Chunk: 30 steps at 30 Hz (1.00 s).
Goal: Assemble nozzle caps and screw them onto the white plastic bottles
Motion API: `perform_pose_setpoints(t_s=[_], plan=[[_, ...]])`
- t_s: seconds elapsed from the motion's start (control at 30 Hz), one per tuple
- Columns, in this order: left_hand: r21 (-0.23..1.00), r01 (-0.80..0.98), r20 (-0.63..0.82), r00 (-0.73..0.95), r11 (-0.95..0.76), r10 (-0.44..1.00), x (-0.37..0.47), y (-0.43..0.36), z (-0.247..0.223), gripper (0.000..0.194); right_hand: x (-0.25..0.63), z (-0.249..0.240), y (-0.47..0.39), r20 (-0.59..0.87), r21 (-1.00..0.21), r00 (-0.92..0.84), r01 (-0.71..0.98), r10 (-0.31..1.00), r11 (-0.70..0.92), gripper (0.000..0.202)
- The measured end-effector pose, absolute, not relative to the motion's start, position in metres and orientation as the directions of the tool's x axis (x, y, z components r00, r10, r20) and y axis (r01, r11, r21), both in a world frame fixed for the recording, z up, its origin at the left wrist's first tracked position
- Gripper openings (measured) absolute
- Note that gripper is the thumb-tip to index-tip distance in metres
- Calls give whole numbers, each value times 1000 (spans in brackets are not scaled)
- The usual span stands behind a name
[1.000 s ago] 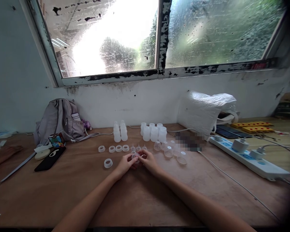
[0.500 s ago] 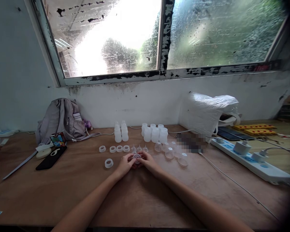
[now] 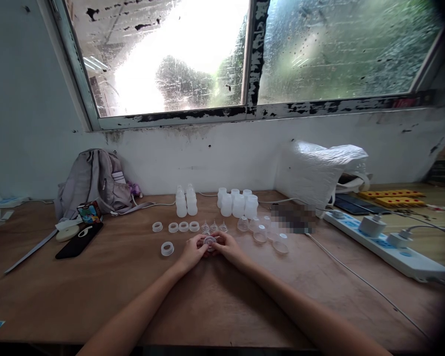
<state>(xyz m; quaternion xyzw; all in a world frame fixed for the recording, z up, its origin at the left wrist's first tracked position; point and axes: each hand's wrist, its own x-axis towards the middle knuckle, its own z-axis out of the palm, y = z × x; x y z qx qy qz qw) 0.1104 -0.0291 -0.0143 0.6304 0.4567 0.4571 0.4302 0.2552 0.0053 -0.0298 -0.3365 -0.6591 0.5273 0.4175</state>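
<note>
Between my fingers is a small clear round piece, seemingly a bottle collar ring [image 3: 209, 241] with something translucent in its middle. My left hand [image 3: 193, 250] grips it from the left and my right hand [image 3: 227, 247] from the right. Just beyond my fingertips stand a few clear bottle nipples [image 3: 223, 227]. Several loose collar rings [image 3: 184, 227] lie to the left, with one ring [image 3: 167, 248] closer to me. To the right are several clear dome caps [image 3: 260, 235]. Behind stand two assembled baby bottles [image 3: 192, 201] and a group of open bottle bodies [image 3: 239, 204].
At the left are a grey backpack [image 3: 92, 183], a black phone [image 3: 77, 241] and a small box [image 3: 89, 212]. A white power strip [image 3: 385, 244] with plugs lies at the right, its cable [image 3: 359, 277] crossing the table. A silvery bag [image 3: 311, 173] leans near the wall.
Both hands keep nearly the same place and grip on the ring. The view has shifted very slightly; nothing on the table has visibly moved.
</note>
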Motion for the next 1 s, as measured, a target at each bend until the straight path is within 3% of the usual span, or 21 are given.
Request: perform_pose_setpoints(t_s=[0.4,0.7,1.0], plan=[[933,256,219,146,-251,965,110,-30,-15,23,254,-29,1,270,-931,-404,122,874,344,20],[904,311,256,156,-293,954,109,-31,-16,21,256,-27,-2,366,-830,-410,262,835,493,16],[774,501,336,193,-387,922,108,-36,-8,19,256,-31,1,352,-820,-423,291,835,493,17]])
